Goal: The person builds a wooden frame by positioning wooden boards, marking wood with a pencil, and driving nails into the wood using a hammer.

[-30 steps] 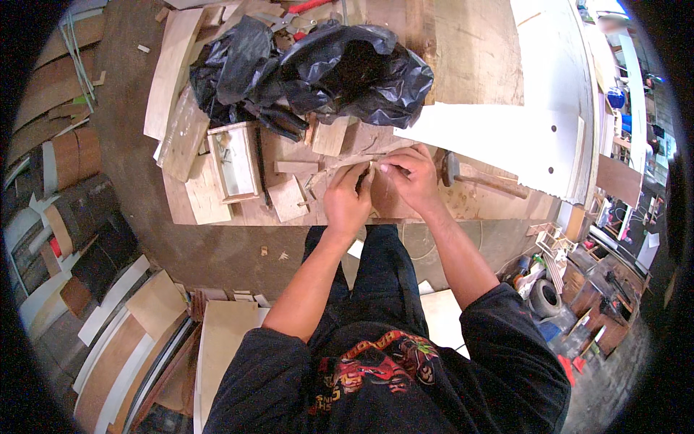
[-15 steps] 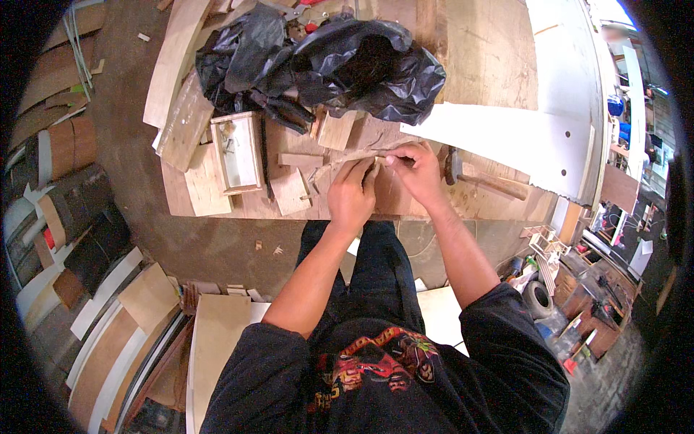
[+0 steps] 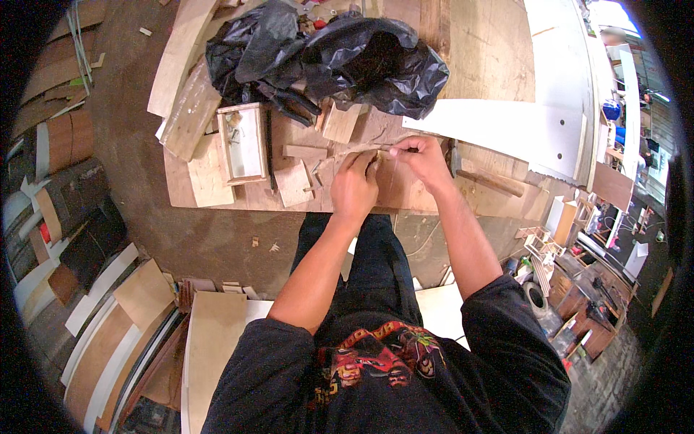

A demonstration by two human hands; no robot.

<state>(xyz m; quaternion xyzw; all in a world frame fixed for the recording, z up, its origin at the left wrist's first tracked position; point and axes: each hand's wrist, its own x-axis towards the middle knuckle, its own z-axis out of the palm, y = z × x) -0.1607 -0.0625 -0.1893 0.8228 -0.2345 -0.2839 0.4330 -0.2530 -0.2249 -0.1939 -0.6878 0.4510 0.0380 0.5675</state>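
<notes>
Over the front of the wooden workbench, my left hand (image 3: pixel 353 187) has its fingers closed around a thin tan strip (image 3: pixel 344 155), whose material I cannot make out. Close beside it, my right hand (image 3: pixel 426 160) pinches at the strip's right part between thumb and fingers; the fingers cover much of that part. A hammer (image 3: pixel 491 182) with a wooden handle lies right of my right hand. Left of my left hand are small wood blocks (image 3: pixel 294 184) and a shallow wooden box (image 3: pixel 244 148) with a few small metal pieces inside.
A crumpled black plastic bag (image 3: pixel 361 65) lies behind my hands, with dark-handled pliers (image 3: pixel 293 101) at its near edge. A long white panel (image 3: pixel 499 134) with two holes extends to the right. Boards (image 3: pixel 119 347) stand stacked at the lower left; a tyre (image 3: pixel 535 296) sits at the right.
The view has shifted slightly. My right hand has drawn a little away from my left, widening the gap between their fingertips, and both still hold the strip.
</notes>
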